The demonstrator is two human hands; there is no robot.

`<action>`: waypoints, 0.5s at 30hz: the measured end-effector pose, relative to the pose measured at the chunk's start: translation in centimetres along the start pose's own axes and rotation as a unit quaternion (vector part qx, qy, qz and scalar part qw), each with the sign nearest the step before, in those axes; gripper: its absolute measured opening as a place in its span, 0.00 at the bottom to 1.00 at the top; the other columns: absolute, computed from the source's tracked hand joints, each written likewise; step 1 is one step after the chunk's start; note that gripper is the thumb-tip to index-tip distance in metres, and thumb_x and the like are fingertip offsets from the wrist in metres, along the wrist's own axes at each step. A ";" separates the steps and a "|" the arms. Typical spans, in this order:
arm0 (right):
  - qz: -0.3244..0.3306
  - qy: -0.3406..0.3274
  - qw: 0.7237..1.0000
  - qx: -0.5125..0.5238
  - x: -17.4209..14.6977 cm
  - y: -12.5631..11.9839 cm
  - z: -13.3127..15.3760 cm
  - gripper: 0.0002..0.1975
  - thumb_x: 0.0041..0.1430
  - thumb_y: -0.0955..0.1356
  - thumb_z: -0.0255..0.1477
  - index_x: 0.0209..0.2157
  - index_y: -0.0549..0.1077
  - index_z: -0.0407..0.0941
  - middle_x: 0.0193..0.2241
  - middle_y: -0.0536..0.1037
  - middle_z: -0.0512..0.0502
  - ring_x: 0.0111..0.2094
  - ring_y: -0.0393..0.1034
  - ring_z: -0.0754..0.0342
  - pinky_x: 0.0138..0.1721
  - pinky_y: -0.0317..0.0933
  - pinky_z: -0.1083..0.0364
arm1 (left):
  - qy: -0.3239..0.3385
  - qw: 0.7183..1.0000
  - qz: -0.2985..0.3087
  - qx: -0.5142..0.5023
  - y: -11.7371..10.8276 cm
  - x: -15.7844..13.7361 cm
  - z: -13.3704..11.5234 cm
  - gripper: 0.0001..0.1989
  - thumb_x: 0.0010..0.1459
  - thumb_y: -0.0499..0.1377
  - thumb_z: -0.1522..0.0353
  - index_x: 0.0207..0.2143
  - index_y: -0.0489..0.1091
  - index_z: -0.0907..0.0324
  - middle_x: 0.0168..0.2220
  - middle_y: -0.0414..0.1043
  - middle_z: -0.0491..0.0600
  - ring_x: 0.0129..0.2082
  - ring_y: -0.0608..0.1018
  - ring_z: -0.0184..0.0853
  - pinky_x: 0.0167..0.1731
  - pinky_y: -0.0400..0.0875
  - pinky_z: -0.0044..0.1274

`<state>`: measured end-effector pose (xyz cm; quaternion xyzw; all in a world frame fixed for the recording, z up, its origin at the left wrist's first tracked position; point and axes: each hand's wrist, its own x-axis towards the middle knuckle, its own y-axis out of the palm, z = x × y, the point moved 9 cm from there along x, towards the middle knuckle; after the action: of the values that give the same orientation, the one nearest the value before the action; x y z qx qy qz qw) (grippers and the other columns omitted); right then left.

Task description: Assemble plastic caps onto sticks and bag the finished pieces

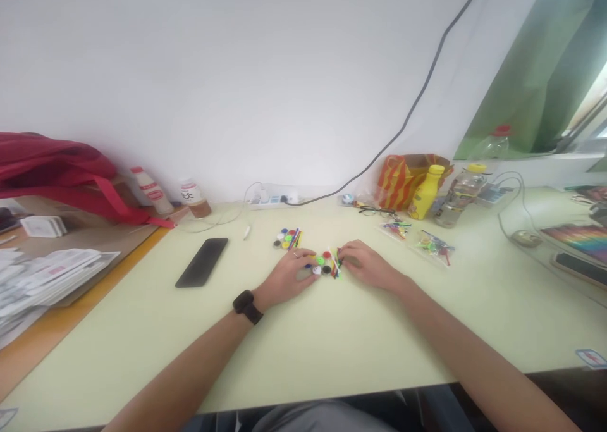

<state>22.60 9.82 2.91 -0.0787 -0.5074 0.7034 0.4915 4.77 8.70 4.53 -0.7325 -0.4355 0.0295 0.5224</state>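
In the head view, the person's two hands work close together on a pale table [332, 350], and the small coloured discs [327, 269] lie between them, with a bundle of thin sticks [336, 264] just to their right. The left hand [287, 275] rests low with thumb and fingers parted around the left side of the discs, a placing that seems to keep them from sliding apart. The right hand [368, 265] has its fingers bent together at the sticks, perhaps to steady or line them up; at this size and blur I cannot tell whether either hand actually pinches a piece. Just beyond the left hand sits a second group of discs [282, 238] with sticks [296, 238] laid slantwise along its right edge, close-packed and probably kept apart so the two groups do not mix. Clear bags [434, 247] of similar bright pieces lie right of the right hand, likely within easy reach. A dark phone [202, 263] lies flat to the left, well apart from the pieces, where it leaves the hands room.
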 end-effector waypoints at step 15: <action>-0.037 0.063 0.995 -0.066 0.1 0.4 1.2 0.11 0.60 0.71 0.30 0.24 0.69 0.46 0.32 0.74 0.47 0.38 0.68 0.49 0.40 0.62 0.50 | -0.065 0.990 -0.055 -0.116 -0.9 0.2 -0.1 0.07 0.63 0.61 0.63 0.40 0.74 0.56 0.37 0.78 0.48 0.37 0.78 0.36 0.40 0.75 0.28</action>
<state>21.56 9.16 3.24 -0.1363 -0.5230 0.6437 0.5418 4.32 8.82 5.37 -0.7596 -0.5090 -0.0025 0.4049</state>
